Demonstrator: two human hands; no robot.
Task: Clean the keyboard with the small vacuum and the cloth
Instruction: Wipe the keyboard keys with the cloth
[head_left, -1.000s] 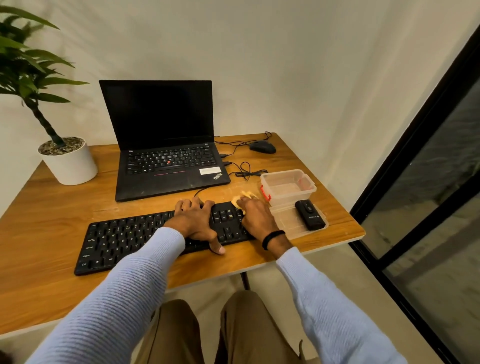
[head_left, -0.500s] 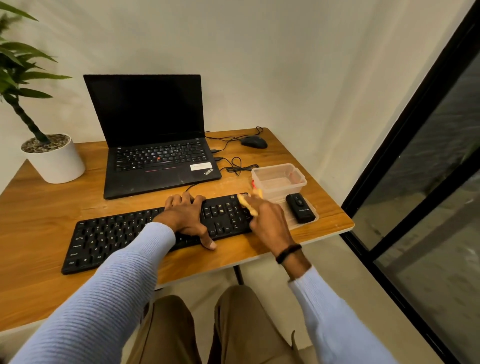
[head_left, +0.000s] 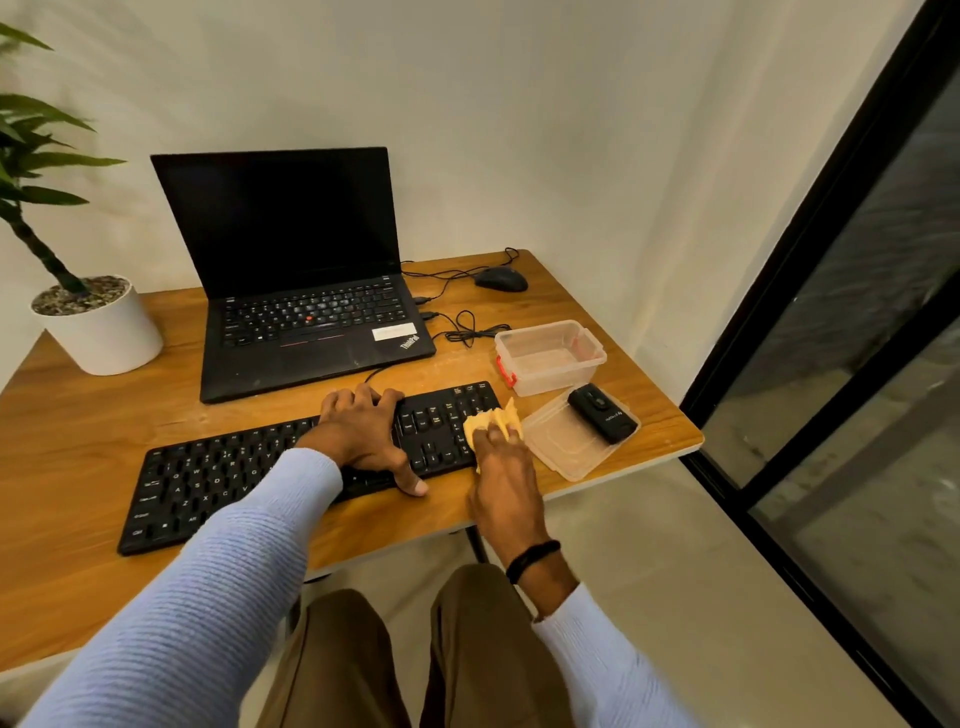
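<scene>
left hand: grips keyboard, fingers curled over far edge, thumb at near edge | right hand: fingers bunched round yellow cloth, pressing it onto keyboard's right end

Left hand rests on flat black keyboard, fingers curled over far edge. Right hand presses crumpled yellow cloth on its right end. Small black vacuum lies on clear plastic lid.
</scene>
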